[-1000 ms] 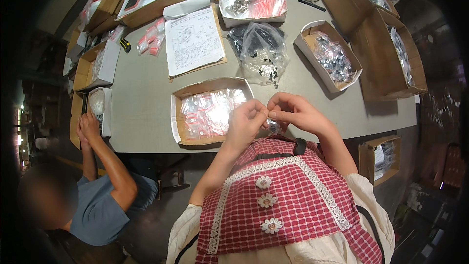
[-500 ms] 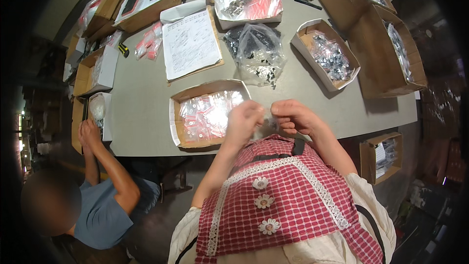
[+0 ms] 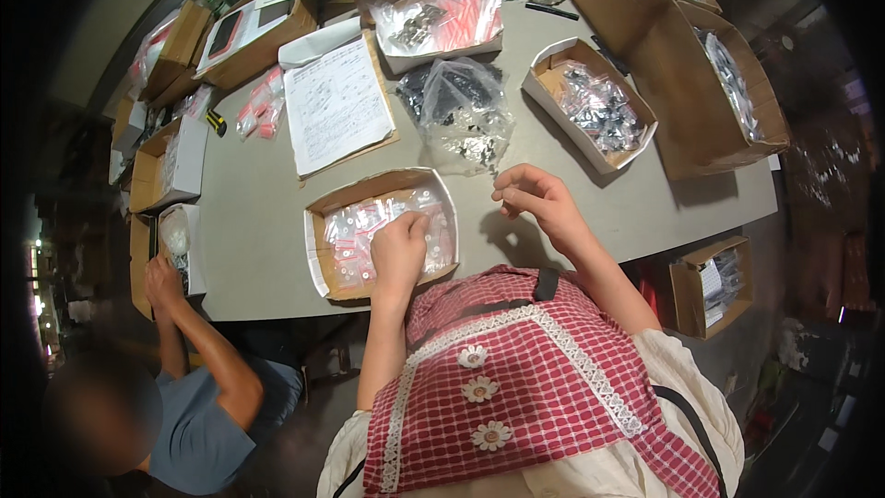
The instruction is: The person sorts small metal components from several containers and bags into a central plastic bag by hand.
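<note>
My left hand [image 3: 400,249] is over a shallow cardboard box [image 3: 314,258] holding several small clear zip bags [image 3: 350,226] with red strips and small round white pieces. Its fingers are curled together; whatever is in them is hidden. To the right, my right hand [image 3: 539,198] hovers above the table, fingers bent and slightly apart, with nothing visible between them. Its fingertips are close to the mouth of a clear plastic bag [image 3: 470,115] of small black parts, a few of which have spilled out [image 3: 493,171].
Right of the bag stands a box of small filled bags [image 3: 599,111], with large cardboard boxes [image 3: 682,83] beyond it. Written sheets [image 3: 336,106] lie to the left. Behind is a box of red-striped bags [image 3: 442,23]. A co-worker's hands [image 3: 164,281] are at the left edge boxes.
My hands were together in front of my apron and have parted. The left has moved left over the box of zip bags; the right has risen toward the bag of black parts.
</note>
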The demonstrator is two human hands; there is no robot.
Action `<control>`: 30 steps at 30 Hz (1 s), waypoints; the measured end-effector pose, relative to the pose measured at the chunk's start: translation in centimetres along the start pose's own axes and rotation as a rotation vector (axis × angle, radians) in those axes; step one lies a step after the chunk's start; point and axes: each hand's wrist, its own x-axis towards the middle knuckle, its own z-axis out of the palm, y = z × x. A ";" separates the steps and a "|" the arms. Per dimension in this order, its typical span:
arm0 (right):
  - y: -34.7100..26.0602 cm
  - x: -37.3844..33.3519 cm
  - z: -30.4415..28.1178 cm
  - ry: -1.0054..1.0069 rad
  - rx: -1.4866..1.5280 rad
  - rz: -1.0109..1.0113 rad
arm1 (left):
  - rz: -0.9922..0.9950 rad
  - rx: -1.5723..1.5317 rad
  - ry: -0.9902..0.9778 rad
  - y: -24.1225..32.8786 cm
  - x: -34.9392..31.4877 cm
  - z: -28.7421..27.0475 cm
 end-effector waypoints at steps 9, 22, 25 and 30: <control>-0.1 1.8 4.3 -0.185 -0.619 -0.312 | -0.093 -0.918 -0.067 2.6 -1.2 -2.3; 0.3 2.2 4.6 -0.063 -0.525 -0.185 | -0.083 -0.748 -0.088 2.3 -1.4 -1.7; 0.2 2.3 4.2 -0.010 -0.477 -0.133 | -0.153 -0.344 0.001 3.3 -1.2 -3.0; -0.8 2.1 4.7 -0.124 -0.467 -0.032 | 0.440 -0.063 0.436 2.4 -0.2 -2.5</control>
